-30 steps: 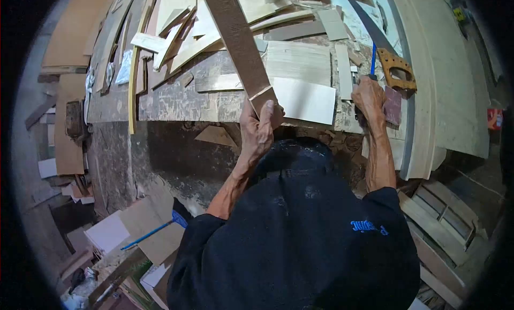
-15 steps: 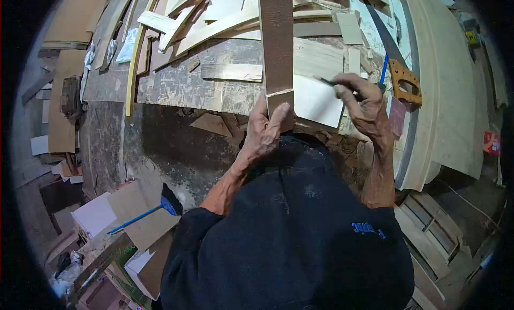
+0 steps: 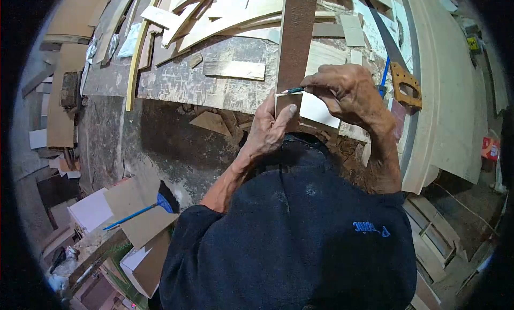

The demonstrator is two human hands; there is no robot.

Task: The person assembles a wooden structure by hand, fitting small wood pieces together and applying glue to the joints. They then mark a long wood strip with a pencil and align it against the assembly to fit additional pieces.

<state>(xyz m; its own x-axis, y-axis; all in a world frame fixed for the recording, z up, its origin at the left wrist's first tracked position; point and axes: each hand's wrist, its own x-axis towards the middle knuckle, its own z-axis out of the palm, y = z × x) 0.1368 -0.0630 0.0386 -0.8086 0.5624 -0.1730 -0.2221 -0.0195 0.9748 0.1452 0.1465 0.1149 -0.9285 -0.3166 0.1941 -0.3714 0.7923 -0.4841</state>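
My left hand (image 3: 267, 129) is wrapped round the near end of a long brown board (image 3: 296, 42), its thumb pressing a small brown block (image 3: 287, 102) with a pale top edge flat on the board. In my right hand (image 3: 350, 93) a dark pencil (image 3: 294, 90) is pinched between thumb and fingers. Its pale sharpened tip meets the board along the block's top edge, close to my left fingers. The board reaches away from me over the workbench; its far end is out of view. A white sheet (image 3: 317, 111) lies partly under my right hand.
On the workbench (image 3: 176, 90) lie a short pale plank (image 3: 234, 70) and a heap of curved wood offcuts (image 3: 230, 21). A handsaw (image 3: 406, 85) rests at the right beside a large pale panel (image 3: 450, 90). A blue-handled brush (image 3: 166, 198) sits on scrap boards at lower left.
My right hand has moved left with the pencil, bringing its tip to the block's edge. The board, the block and my left hand have shifted a little to the right in view.
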